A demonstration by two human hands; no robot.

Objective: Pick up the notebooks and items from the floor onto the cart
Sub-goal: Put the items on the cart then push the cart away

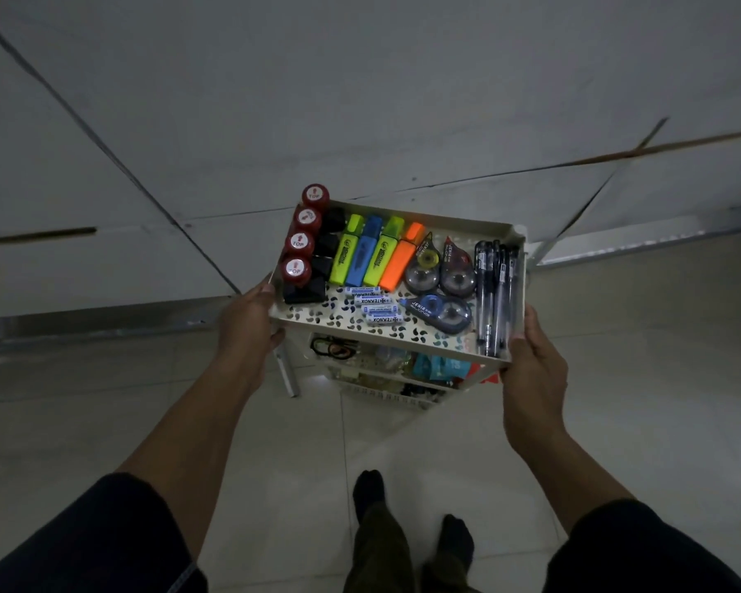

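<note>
We read "TOP" on the round red caps of four stamps (306, 233) lined up along the far-left edge of the cart (407, 355), and "TEKNOX" on the batteries (375, 305) lying near the middle of its top tray. "JENIA" shows on the blue correction tape (441, 312) just right of the batteries; two more tape dispensers (439, 267) sit beyond it. Four highlighters (377, 255), yellow, blue, yellow and orange, lie side by side between the stamps and the tapes, their print too small for us to read. Dark pens (495, 293) run along the tray's right edge. The lower shelves hold scissors (334, 348) and teal packets (439, 365), dimly lit. Our left hand (249, 323) grips the tray's near-left corner with fingers curled over its rim, and our right hand (531, 357) grips the near-right corner. The cart stands on the tiled floor (642, 378), which lies open on both sides, with a pale wall (360, 100) just beyond it. Our socked feet (411, 515) stand behind the cart.
</note>
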